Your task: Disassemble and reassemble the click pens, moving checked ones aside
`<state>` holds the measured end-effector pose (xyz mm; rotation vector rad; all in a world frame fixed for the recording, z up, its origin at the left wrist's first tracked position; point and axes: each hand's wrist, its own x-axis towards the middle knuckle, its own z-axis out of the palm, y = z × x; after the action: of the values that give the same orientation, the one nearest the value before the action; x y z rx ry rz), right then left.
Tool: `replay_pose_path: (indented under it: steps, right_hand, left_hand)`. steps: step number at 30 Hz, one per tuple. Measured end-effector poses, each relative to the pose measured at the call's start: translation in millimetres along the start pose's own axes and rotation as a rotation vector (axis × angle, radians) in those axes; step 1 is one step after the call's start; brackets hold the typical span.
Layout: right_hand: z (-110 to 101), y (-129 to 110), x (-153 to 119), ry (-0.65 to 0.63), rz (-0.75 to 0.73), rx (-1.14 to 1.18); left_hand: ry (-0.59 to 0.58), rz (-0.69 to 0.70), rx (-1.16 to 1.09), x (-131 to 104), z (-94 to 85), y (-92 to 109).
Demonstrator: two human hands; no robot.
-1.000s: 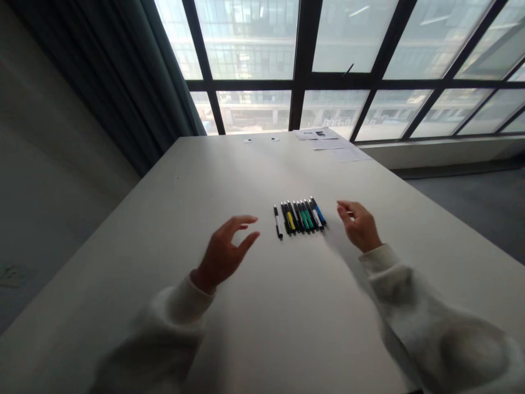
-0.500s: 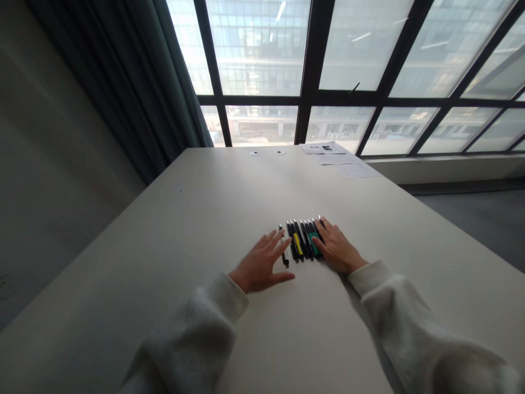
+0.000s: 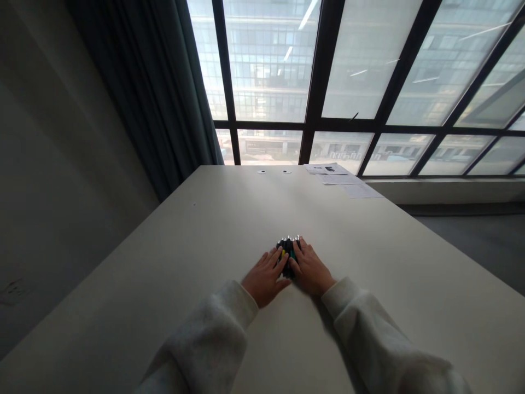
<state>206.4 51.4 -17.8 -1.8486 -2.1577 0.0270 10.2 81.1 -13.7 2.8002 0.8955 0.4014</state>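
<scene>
Pens (image 3: 289, 245) that lay in a wider row a moment ago are now squeezed into a narrow bunch, and both my hands have come closer together around them. My left hand (image 3: 266, 278) lies over the left side of the bunch, fingers stretched forward and slightly apart, thumb pointing across near the pens' close ends. My right hand (image 3: 311, 271) covers the right side, its fingers also extended, with the thumb over the pens. Neither hand is curled into a fist; whether any single pen is pinched I cannot tell, as my fingers hide much of them. Bright tips show past my fingertips, and bits of yellow and green show between the hands.

The bunch rests on the white table (image 3: 164, 284), in front of me. Pale grey sleeves (image 3: 217, 323) reach my wrists. At the table's far edge are two small round pieces (image 3: 261, 172) and, to their right, printed sheets (image 3: 326, 179). Beyond stand a dark-framed window (image 3: 270, 71) and, left of it, a dark curtain (image 3: 158, 93).
</scene>
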Motion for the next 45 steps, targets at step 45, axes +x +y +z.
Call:
replay_pose_path:
  steps: [45]
  right_hand:
    - [-4, -33, 5, -0.133, -0.138, 0.045]
  left_hand:
    - [0.066, -0.069, -0.151, 9, -11.1, -20]
